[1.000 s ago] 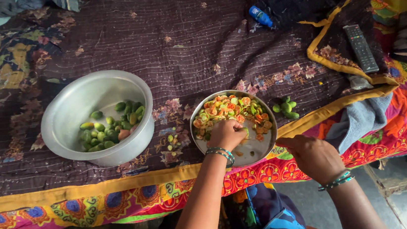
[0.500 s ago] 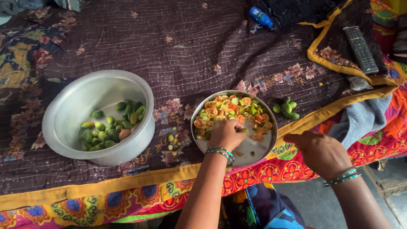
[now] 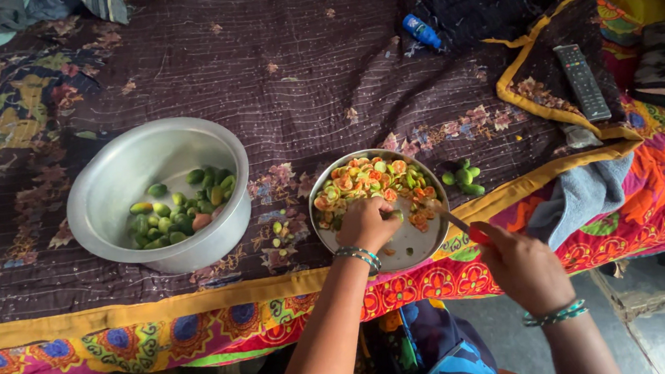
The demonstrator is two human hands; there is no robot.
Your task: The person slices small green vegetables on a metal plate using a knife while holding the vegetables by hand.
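A steel plate (image 3: 419,244) lies on the quilt near its front edge, heaped with sliced green and orange vegetable pieces (image 3: 372,180). My left hand (image 3: 365,224) rests on the plate with its fingers pinched on a small green vegetable. My right hand (image 3: 524,264) is just right of the plate and grips a red-handled knife (image 3: 460,224) whose blade points toward the plate. A large steel bowl (image 3: 112,180) to the left holds several whole green vegetables (image 3: 179,210).
A few loose green vegetables (image 3: 462,177) lie right of the plate, small cut ends (image 3: 280,232) left of it. A remote control (image 3: 582,82), a blue bottle (image 3: 421,31) and a grey cloth (image 3: 585,195) lie further right on the dark quilt (image 3: 289,69).
My right hand has turned and lifted, so the red-handled knife now shows, its blade aimed at the plate. My left hand stays on the plate.
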